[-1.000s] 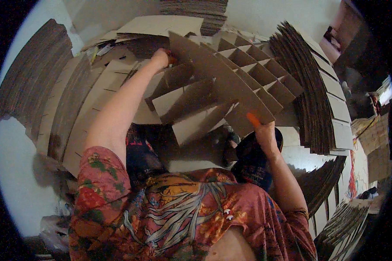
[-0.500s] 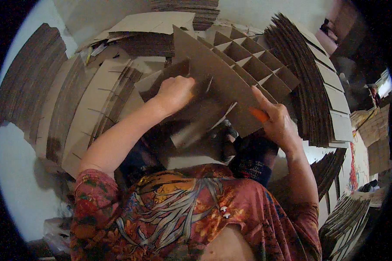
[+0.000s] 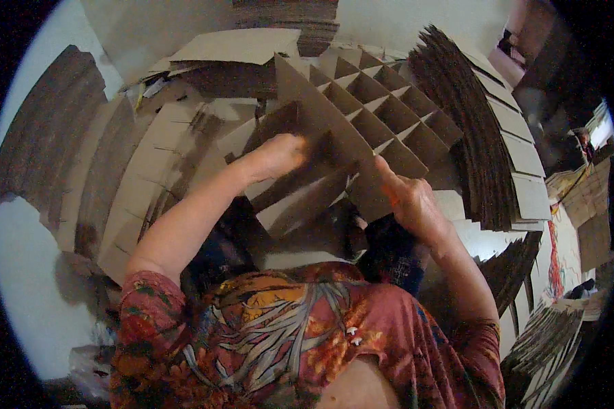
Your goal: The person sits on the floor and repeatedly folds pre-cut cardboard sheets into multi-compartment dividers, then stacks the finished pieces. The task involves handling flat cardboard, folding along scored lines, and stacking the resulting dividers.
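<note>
Right hand (image 3: 411,204): clamped on your brown cardboard grid divider (image 3: 334,126)
Left hand (image 3: 276,155): grip unclear
Divider: likely light, creasable; hold edges

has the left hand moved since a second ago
Yes: judged against the pale-topped cardboard stack at the back, the left hand has moved lower in the picture and rightward.

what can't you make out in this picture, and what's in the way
Head view:
- Left hand: fingertips blurred, so its exact grip is unclear.
- Right hand: some curled fingers hidden behind the hand itself.
- Slotted cardboard divider grid: cell bottoms hidden by its walls.
- Back cardboard stack: top cut off by the upper edge.
- Greyish thing, lower left: too dim to identify.
</note>
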### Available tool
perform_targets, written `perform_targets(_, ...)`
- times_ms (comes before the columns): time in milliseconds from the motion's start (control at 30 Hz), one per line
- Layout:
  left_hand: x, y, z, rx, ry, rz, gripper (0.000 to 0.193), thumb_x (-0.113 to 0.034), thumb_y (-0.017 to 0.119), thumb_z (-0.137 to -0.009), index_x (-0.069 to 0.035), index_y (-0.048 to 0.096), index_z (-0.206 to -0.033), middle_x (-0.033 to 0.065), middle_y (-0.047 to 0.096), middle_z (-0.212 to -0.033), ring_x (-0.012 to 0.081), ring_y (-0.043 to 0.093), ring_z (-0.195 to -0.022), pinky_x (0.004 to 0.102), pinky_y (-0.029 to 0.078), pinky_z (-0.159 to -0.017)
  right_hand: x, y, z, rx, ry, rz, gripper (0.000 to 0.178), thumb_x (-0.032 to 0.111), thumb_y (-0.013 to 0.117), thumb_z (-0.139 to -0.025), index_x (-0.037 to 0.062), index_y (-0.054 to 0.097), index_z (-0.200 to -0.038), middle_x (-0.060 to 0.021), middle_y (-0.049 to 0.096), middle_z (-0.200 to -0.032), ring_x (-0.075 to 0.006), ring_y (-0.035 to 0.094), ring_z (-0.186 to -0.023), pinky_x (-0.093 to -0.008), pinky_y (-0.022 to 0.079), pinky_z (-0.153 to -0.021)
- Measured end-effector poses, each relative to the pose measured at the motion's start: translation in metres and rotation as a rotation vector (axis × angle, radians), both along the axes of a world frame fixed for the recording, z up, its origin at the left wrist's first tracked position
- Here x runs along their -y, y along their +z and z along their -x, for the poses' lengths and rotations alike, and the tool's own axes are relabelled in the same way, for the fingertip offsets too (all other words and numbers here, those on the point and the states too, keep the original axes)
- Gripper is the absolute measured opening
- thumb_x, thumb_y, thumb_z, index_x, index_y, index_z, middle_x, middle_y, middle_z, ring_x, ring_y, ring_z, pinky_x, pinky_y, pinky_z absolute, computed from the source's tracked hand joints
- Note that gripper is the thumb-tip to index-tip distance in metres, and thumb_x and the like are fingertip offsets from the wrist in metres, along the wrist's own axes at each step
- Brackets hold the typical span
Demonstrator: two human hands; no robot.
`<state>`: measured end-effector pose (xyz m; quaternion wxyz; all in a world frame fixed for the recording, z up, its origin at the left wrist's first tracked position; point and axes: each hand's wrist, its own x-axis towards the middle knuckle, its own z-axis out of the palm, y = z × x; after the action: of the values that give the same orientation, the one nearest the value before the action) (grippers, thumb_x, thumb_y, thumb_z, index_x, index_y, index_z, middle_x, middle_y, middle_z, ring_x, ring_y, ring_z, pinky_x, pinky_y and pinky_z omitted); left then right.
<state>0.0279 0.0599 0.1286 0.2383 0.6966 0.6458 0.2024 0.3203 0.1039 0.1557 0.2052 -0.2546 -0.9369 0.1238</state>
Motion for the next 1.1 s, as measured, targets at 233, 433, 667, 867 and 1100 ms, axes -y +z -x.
perform_targets(233,0.013,0.016,0.008,-0.149,0.246,-0.395,0.030,-0.027,0.062,-0.080,-0.001,0.061,-0.096,0.0183,0.063,-0.083,0.0302,0.061,-0.080,0.0405,0.048,-0.072,-0.008,0.003,-0.008,-0.079,0.052,0.011,0.051,0.000,0.057,-0.075,0.0071,0.047,-0.124,-0.0238,0.060,-0.086,-0.0393,0.060,-0.076,-0.0414,0.048,-0.064)
perform_targets(433,0.003,0.027,0.045,-0.546,0.411,-0.293,0.039,-0.024,0.065,-0.077,-0.007,0.055,-0.110,0.0150,0.059,-0.100,0.0316,0.058,-0.089,0.0438,0.048,-0.075,-0.005,-0.002,-0.001,-0.046,-0.021,-0.041,0.053,-0.001,0.057,-0.074,0.0067,0.045,-0.126,-0.0223,0.060,-0.080,-0.0398,0.058,-0.072,-0.0426,0.046,-0.062)
perform_targets(667,-0.038,0.018,0.048,-0.084,0.186,-0.008,0.047,-0.018,0.063,-0.077,-0.009,0.049,-0.121,0.0164,0.058,-0.108,0.0270,0.058,-0.097,0.0367,0.048,-0.077,-0.004,-0.006,0.006,0.035,0.012,-0.045,0.054,-0.002,0.056,-0.072,0.0075,0.046,-0.125,-0.0201,0.061,-0.078,-0.0373,0.059,-0.067,-0.0423,0.046,-0.059)
perform_targets(867,-0.053,-0.003,0.093,0.048,0.326,-0.254,0.059,-0.015,0.063,-0.078,-0.007,0.037,-0.130,0.0176,0.058,-0.109,0.0279,0.056,-0.100,0.0372,0.046,-0.082,-0.018,-0.033,0.014,0.164,-0.020,-0.091,0.056,-0.002,0.056,-0.072,0.0076,0.045,-0.126,-0.0195,0.061,-0.079,-0.0361,0.059,-0.067,-0.0420,0.047,-0.059)
perform_targets(1100,-0.068,0.025,0.130,-0.448,0.654,-0.482,0.073,-0.025,0.063,-0.080,-0.012,0.019,-0.137,0.0219,0.022,-0.140,0.0382,0.051,-0.106,0.0414,0.046,-0.085,-0.055,-0.045,0.012,0.012,-0.088,-0.078,0.051,0.002,0.060,-0.073,0.0100,0.050,-0.122,-0.0188,0.061,-0.078,-0.0372,0.060,-0.073,-0.0416,0.048,-0.062)
